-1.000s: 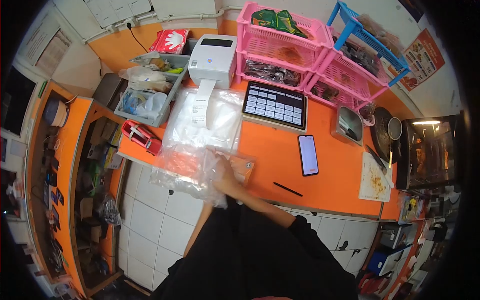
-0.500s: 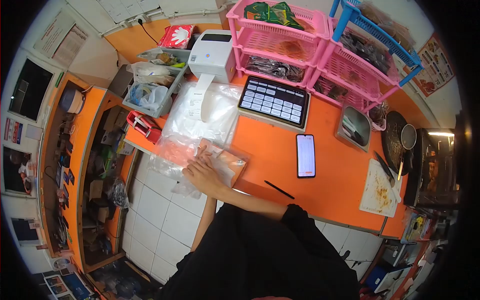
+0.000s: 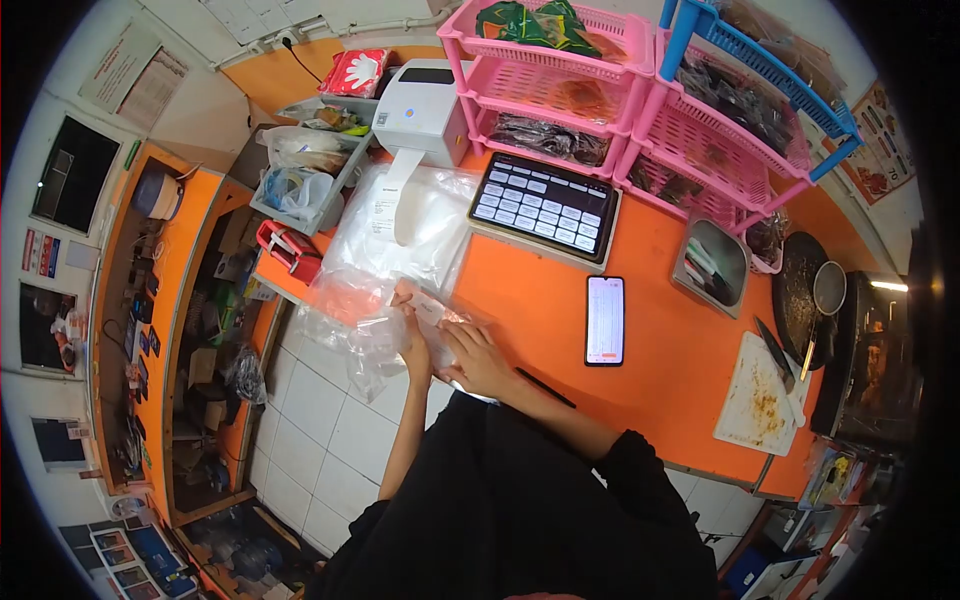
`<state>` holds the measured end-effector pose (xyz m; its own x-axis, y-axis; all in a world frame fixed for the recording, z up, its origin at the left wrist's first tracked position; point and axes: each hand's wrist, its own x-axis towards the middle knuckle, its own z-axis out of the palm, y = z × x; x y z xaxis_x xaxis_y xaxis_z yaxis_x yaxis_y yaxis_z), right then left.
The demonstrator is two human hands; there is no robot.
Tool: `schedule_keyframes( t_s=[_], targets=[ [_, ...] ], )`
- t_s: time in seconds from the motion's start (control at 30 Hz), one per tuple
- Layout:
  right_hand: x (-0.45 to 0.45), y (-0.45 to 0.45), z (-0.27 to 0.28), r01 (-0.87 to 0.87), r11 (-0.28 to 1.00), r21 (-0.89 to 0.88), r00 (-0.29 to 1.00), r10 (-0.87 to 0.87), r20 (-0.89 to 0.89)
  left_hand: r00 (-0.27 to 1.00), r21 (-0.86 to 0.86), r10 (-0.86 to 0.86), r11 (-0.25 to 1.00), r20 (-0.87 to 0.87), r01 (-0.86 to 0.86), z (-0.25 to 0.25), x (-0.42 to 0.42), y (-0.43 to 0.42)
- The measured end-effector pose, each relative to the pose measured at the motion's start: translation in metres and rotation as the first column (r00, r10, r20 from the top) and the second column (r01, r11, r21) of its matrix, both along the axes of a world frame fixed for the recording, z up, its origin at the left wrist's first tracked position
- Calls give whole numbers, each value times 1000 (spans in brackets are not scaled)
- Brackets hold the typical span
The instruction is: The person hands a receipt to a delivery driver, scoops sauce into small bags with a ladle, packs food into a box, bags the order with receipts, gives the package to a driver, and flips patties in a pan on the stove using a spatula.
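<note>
The printer [image 3: 425,115] sits near the back of the table [image 3: 650,420]. To its left and nearer the person is a red tool [image 3: 288,250]. Also nearer than the printer, and a bit left, a clear bag [image 3: 345,335] lies all crinkly by the table edge. The left hand [image 3: 416,352] is next, on the person's side of the printer. It touches the bag, but I cannot tell if its fingers pinch it. A flat pack [image 3: 428,312] is right there too, with the printer straight behind it. The right hand [image 3: 480,362] is a bit right of the printer and nearer, its fingers a little spread on the pack. I think the hands are pressing and lining up the pack with the bag. This looks like it calls for soft, flat fingers, as the thin bag could slip or crumple. The phone [image 3: 605,320] lies right of the printer, nearer the person.
</note>
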<state>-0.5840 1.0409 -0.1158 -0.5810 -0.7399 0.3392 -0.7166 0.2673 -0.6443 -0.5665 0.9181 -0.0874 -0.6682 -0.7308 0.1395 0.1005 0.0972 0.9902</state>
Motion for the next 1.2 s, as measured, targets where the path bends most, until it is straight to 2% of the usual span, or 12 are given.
schedule_keyframes(
  t_s=[0.17, 0.33, 0.43, 0.53, 0.6, 0.8, 0.9, 0.93, 0.97, 1.0, 1.07, 1.2],
  targets=[
    [-29, -33, 56, 82, 959, -271, 995, -65, 72, 1000, 63, 12, 998, 13, -12, -15, 3, -3],
    [-25, -96, 55, -297, 948, 117, 955, 296, 25, 998, 4, -6, 1000, 57, 6, -19, 8, -3],
    [-25, -102, 75, -173, 984, 44, 954, 156, 256, 986, -241, -14, 969, 164, 53, -20, 19, -9],
    [-38, -87, 90, 141, 929, -341, 903, 20, 429, 951, -769, 29, 596, 308, 231, -3, 34, -23],
    [-57, -65, 92, 397, 750, -529, 840, -65, 539, 921, -857, -16, 360, 390, 369, 36, 30, -23],
    [-125, 93, 111, -262, 860, -437, 589, 501, 634, 719, -578, -331, 433, 612, 691, 128, 28, 30],
    [-177, 224, 68, 300, 862, -409, 652, 128, 748, 750, -539, -375, 529, 544, 656, 125, 36, 18],
    [-183, 266, 50, 586, 766, -263, 730, -360, 580, 741, -500, -405, 555, 536, 665, 131, 34, 22],
    [-183, 302, 64, 764, 641, 76, 609, -755, 242, 732, -459, -434, 580, 525, 673, 137, 33, 25],
    [-203, 331, 27, 852, 490, 185, 483, -871, 85, 724, -417, -462, 603, 513, 680, 143, 32, 28],
    [-227, 370, -17, 934, 194, 302, 275, -926, -257, 650, -382, -464, 547, 602, 745, 162, 32, 29],
    [-236, 379, -24, 888, 311, 339, 419, -851, -317, 606, -412, -371, 481, 704, 774, 170, 37, 1]
  ],
)
